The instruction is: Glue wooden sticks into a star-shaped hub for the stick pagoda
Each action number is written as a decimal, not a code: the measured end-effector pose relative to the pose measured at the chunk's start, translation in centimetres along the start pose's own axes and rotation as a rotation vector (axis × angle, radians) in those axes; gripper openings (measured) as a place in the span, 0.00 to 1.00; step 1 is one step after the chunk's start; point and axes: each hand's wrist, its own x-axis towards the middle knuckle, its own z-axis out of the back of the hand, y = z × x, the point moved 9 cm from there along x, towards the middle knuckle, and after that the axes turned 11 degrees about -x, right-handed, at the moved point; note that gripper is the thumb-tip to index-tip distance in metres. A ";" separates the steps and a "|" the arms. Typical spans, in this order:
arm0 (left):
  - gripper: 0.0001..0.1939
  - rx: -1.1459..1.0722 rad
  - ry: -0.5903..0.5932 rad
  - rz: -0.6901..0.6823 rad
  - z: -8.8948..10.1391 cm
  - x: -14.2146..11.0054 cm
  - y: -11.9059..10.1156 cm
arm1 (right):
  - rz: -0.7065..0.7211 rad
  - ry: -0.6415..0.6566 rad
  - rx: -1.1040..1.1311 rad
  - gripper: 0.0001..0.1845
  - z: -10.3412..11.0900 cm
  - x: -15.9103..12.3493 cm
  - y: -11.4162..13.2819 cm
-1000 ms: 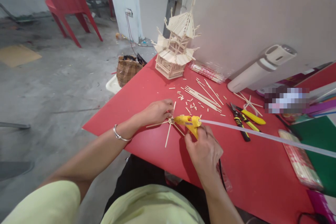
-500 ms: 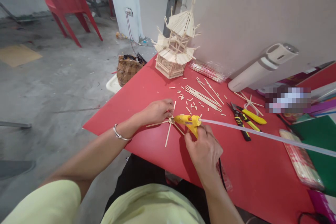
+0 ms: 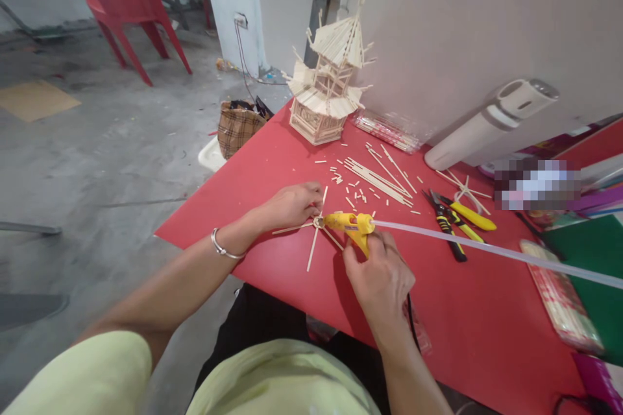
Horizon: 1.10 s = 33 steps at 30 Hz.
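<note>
Glue gun [image 3: 357, 223] clasped in the right hand [image 3: 382, 272]: keep its nozzle [image 3: 325, 220] just clear of the left hand [image 3: 292, 206], whose bunched fingertips pinch the joined sticks [image 3: 313, 249].

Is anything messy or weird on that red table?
Yes, a bit messy: tiny stick pieces lie strewn every which way on the red table, beside the neater long sticks. They look like offcuts. I see no spill, and nothing looks clearly broken.
</note>
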 end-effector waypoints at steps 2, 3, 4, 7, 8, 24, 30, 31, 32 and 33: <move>0.08 0.001 -0.003 -0.001 0.1 0.0 -0.1 | -0.007 0.007 -0.005 0.13 -0.2 0.0 -0.1; 0.08 0.002 -0.004 -0.002 0.1 0.0 -0.1 | -0.009 0.013 -0.006 0.13 -0.2 0.0 -0.1; 0.08 0.002 -0.004 -0.002 0.1 0.0 -0.1 | -0.008 0.017 -0.006 0.13 -0.3 0.0 -0.1; 0.08 0.000 0.000 0.002 0.1 0.0 -0.2 | -0.004 0.018 -0.002 0.13 -0.1 0.2 0.1; 0.08 -0.002 0.001 0.004 0.1 0.0 -0.3 | -0.002 0.017 0.000 0.13 0.0 0.2 0.1; 0.08 -0.004 0.011 -0.012 -0.1 0.1 -0.3 | 0.013 0.002 0.017 0.12 0.2 0.4 0.2; 0.08 -0.002 0.016 0.002 -0.1 0.1 -0.3 | 0.002 0.031 0.029 0.12 -0.2 0.3 0.1; 0.08 -0.001 0.017 0.005 -0.1 0.1 -0.3 | -0.003 0.037 0.031 0.12 -0.3 0.3 0.0; 0.08 -0.001 0.019 0.007 -0.1 0.1 -0.3 | -0.007 0.041 0.032 0.12 -0.4 0.3 0.0; 0.08 -0.001 0.021 0.009 -0.1 0.1 -0.3 | -0.009 0.043 0.032 0.12 -0.4 0.3 0.0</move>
